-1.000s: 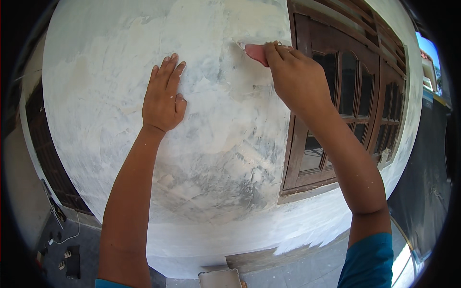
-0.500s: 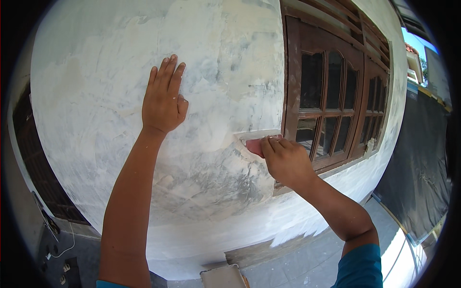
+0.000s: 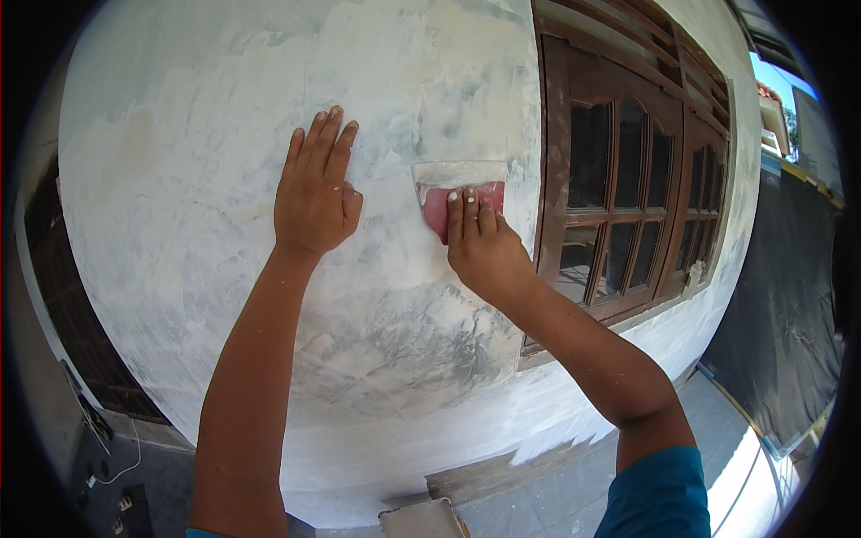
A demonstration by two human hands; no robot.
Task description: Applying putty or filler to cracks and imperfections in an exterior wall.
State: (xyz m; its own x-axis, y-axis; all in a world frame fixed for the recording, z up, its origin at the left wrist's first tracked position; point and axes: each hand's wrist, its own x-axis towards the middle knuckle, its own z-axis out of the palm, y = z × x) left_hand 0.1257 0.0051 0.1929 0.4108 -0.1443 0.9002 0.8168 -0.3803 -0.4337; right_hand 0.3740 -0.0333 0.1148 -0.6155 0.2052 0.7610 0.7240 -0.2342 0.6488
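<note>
My left hand (image 3: 316, 190) lies on the white, patchily plastered wall (image 3: 179, 108), fingers stretched upward and thumb beside them. To the right of it, my right hand (image 3: 484, 247) grips a putty knife (image 3: 433, 204) with a red body and a wide, pale, putty-smeared blade held to the wall. The knife is just left of the brown wooden window frame (image 3: 556, 108). Mottled grey and cream patches show around and below both hands.
A dark doorway (image 3: 85, 323) is at the left, with a white cable (image 3: 134, 457) on the grey floor. A shallow tray (image 3: 417, 520) stands below the wall. A black sheet (image 3: 771, 323) hangs at the right beside a sunlit strip of ground.
My right hand and knife moved down from near the window's top, then back up partway and slightly left, the blade now upward. My left hand shifted only slightly in view.
</note>
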